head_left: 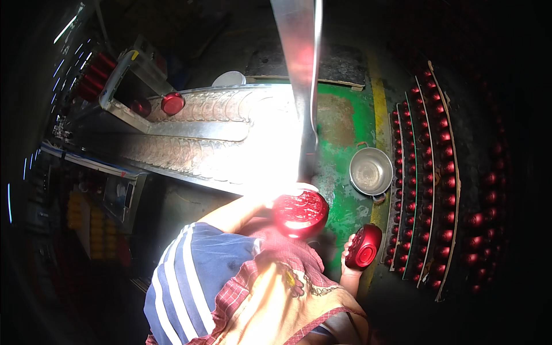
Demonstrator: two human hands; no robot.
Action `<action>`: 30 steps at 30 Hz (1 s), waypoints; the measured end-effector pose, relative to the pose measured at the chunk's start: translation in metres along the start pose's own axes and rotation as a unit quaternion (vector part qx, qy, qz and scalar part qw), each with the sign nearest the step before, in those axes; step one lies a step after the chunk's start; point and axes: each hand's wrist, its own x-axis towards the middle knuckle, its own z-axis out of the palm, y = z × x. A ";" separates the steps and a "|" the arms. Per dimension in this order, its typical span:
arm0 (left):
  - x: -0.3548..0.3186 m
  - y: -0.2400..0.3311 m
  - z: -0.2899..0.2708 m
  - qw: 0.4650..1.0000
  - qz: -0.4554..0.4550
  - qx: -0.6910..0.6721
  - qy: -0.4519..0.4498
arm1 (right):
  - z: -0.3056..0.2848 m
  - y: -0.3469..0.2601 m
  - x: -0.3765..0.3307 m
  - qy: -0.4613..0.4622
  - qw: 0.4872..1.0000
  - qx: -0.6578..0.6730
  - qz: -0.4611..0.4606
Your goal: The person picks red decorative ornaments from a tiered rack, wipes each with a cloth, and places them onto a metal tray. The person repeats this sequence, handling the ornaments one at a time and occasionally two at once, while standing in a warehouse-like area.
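A shiny red metal bowl is in front of my body, under the bright light. My left hand is at its far left edge, washed out by glare; the bowl hides most of its fingers, and it appears to grip the rim. Off to the right, my right hand is closed on a second red bowl. That bowl is tilted, with its round base showing, and the fingers wrap its left side. The two bowls are apart.
A metal conveyor with two lanes runs left, carrying a red bowl. An upright metal post stands ahead. A two-handled metal pot sits on the green floor. Boards with rows of red rounded pieces stand at right.
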 end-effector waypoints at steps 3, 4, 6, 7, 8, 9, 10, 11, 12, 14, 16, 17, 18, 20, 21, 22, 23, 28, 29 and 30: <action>-0.074 0.044 -0.047 0.991 0.080 0.033 0.107 | -0.013 0.034 0.006 0.035 0.998 -0.026 0.038; -0.099 0.064 -0.065 0.982 0.117 0.052 0.140 | -0.013 0.049 0.015 0.049 0.997 -0.044 0.049; -0.145 0.112 -0.103 0.951 0.204 0.108 0.205 | -0.002 0.076 0.049 0.116 0.979 -0.163 0.034; -0.163 0.138 -0.126 0.929 0.248 0.148 0.231 | 0.008 0.093 0.073 0.148 0.963 -0.226 0.014; -0.181 0.164 -0.151 0.902 0.305 0.188 0.240 | 0.020 0.115 0.098 0.150 0.948 -0.281 -0.006; -0.188 0.187 -0.178 0.854 0.312 0.251 0.332 | 0.032 0.144 0.126 0.208 0.909 -0.353 -0.084; -0.190 0.210 -0.208 0.798 0.346 0.319 0.377 | 0.046 0.173 0.158 0.154 0.902 -0.391 -0.097; -0.186 0.230 -0.236 0.716 0.327 0.403 0.466 | 0.062 0.201 0.191 0.130 0.886 -0.431 -0.113; -0.178 0.248 -0.266 0.619 0.323 0.486 0.525 | 0.075 0.231 0.228 0.103 0.849 -0.498 -0.146; -0.153 0.275 -0.318 0.539 0.303 0.522 0.588 | 0.101 0.281 0.300 0.108 0.777 -0.593 -0.182; -0.131 0.293 -0.360 0.500 0.334 0.515 0.612 | 0.108 0.331 0.380 0.097 0.572 -0.786 -0.214; -0.123 0.297 -0.377 0.495 0.327 0.518 0.617 | 0.105 0.355 0.419 0.048 0.460 -0.850 -0.254; -0.115 0.299 -0.389 0.493 0.299 0.522 0.628 | 0.098 0.376 0.457 -0.024 0.336 -0.895 -0.291; -0.109 0.292 -0.406 0.458 0.279 0.538 0.650 | 0.073 0.417 0.532 -0.069 0.315 -0.890 -0.324; -0.110 0.291 -0.412 0.455 0.263 0.538 0.659 | 0.056 0.434 0.562 -0.055 0.302 -0.905 -0.296; -0.112 0.292 -0.417 0.449 0.280 0.545 0.650 | 0.038 0.449 0.590 -0.045 0.290 -0.917 -0.271; -0.115 0.292 -0.420 0.448 0.284 0.551 0.644 | 0.020 0.463 0.613 -0.051 0.264 -0.925 -0.268; -0.149 0.298 -0.403 0.407 0.373 0.548 0.629 | -0.028 0.492 0.653 -0.086 0.136 -0.976 -0.147; -0.158 0.292 -0.390 0.412 0.409 0.514 0.632 | -0.027 0.495 0.648 -0.093 0.149 -0.978 -0.112; -0.165 0.285 -0.373 0.432 0.410 0.476 0.647 | -0.022 0.494 0.638 -0.132 0.162 -0.964 -0.164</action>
